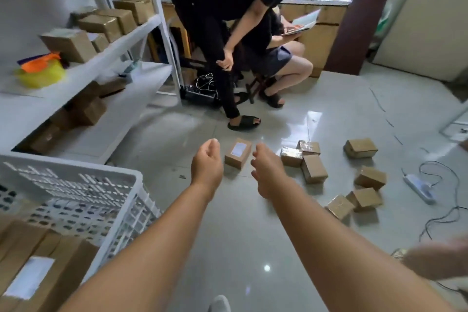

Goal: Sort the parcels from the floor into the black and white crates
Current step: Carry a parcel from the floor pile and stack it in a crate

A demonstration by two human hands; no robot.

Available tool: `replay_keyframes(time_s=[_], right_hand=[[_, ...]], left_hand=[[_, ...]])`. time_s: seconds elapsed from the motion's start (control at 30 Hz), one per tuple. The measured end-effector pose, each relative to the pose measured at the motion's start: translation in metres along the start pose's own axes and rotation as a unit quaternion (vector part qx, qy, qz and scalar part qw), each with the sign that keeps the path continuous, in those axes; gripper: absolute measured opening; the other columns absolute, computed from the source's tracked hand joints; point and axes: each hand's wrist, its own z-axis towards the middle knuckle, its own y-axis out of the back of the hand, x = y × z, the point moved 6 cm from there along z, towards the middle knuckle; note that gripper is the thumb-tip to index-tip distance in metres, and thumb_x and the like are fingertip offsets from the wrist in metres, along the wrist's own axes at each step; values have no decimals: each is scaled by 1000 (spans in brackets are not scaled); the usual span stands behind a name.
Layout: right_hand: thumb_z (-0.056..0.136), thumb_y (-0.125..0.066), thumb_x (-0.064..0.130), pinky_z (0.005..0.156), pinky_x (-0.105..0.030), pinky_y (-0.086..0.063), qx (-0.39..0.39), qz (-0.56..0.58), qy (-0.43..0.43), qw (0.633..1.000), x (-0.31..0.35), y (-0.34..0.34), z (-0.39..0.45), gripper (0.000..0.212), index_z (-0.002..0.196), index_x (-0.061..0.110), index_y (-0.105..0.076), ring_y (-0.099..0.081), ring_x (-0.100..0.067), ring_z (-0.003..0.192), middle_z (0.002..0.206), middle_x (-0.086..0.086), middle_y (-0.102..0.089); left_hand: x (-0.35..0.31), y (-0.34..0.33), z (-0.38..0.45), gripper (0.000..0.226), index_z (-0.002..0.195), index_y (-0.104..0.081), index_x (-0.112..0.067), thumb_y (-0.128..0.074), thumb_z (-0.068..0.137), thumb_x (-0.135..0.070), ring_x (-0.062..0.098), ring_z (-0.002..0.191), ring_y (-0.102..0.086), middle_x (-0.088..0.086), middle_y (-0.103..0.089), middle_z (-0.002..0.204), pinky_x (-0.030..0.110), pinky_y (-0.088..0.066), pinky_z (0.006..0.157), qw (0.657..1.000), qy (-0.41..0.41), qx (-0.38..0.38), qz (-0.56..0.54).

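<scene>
Both forearms stretch forward, left hand [206,166] and right hand [266,168] loosely curled, empty, flanking the labelled parcel [238,153] on the floor [253,235] (white crate [138,180] nearby); a lopsided squeeze could spin it away.

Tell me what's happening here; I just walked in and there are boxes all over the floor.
A person is reaching both arms toward a small brown cardboard parcel with a white label on the grey tiled floor. The left hand and right hand flank it, fingers loosely curled, holding nothing yet. More brown parcels lie scattered to the right. A white perforated plastic crate at the left already holds parcels.
</scene>
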Motion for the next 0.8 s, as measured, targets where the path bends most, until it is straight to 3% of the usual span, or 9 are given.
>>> replay_keyframes(time_s=[0.13, 0.2, 0.27, 0.33, 0.43, 0.63, 0.7, 0.8], right_hand=[[96, -36, 41, 101, -39, -42, -59, 44, -2, 997, 1, 24, 25, 31, 108, 18, -52, -52, -24, 103, 108, -4, -53], [96, -38, 39, 94, -37, -42, -71, 67, -2, 995, 1, 35, 33, 31, 111, 19, -56, -52, -25, 100, 109, -7, -54], [97, -37, 38, 101, -40, -42, -96, 86, -19, 992, -2, 50, 41, 37, 111, 11, -58, -57, -33, 113, 123, -16, -60], [99, -35, 36, 107, -47, -38, -123, 106, -34, 986, -5, 68, 50, 29, 99, 14, -55, -50, -32, 126, 132, -13, -52], [101, -34, 36, 107, -50, -39, -152, 120, -35, 980, -6, 92, 67, 30, 90, 16, -54, -50, -34, 125, 133, -17, -53], [101, -32, 33, 108, -49, -37, -186, 141, -51, 971, -4, 133, 117, 27, 98, 15, -52, -48, -33, 128, 136, -16, -52], [101, -31, 32, 110, -50, -34, -184, 151, -61, 969, -3, 148, 140, 37, 115, 8, -56, -45, -34, 131, 140, -18, -48], [102, -30, 31, 113, -51, -29, -171, 169, -89, 967, 3, 169, 177, 45, 130, -1, -46, -38, -36, 136, 146, -19, -40]], left_hand=[[-4, -37, 29, 44, 127, -53, -11, -32, 101, -39, 15, 104, -55, -1, -58, 112, 26, -37, 83, 998, -6, 59, 10], [-2, -57, 38, 47, 130, -53, -11, -32, 100, -42, 18, 111, -56, 2, -60, 120, 29, -42, 89, 996, -1, 85, 17], [2, -79, 44, 48, 125, -55, -9, -32, 100, -43, 20, 117, -54, 3, -60, 124, 34, -42, 99, 993, 8, 116, 24], [5, -102, 47, 40, 106, -56, -10, -32, 100, -42, 20, 104, -55, 3, -60, 107, 32, -44, 88, 989, 10, 146, 33], [3, -130, 51, 32, 98, -54, -14, -31, 102, -37, 17, 84, -46, 3, -51, 90, 29, -38, 68, 982, 5, 182, 46], [8, -187, 78, 33, 92, -51, -13, -31, 102, -37, 15, 79, -44, 1, -47, 82, 29, -37, 71, 972, 19, 220, 77], [7, -211, 93, 34, 94, -52, -13, -31, 102, -38, 13, 75, -43, -2, -46, 77, 28, -37, 68, 971, 23, 222, 89], [6, -250, 114, 39, 103, -55, -8, -31, 102, -38, 9, 68, -39, -4, -42, 74, 26, -34, 62, 967, 34, 226, 109]])
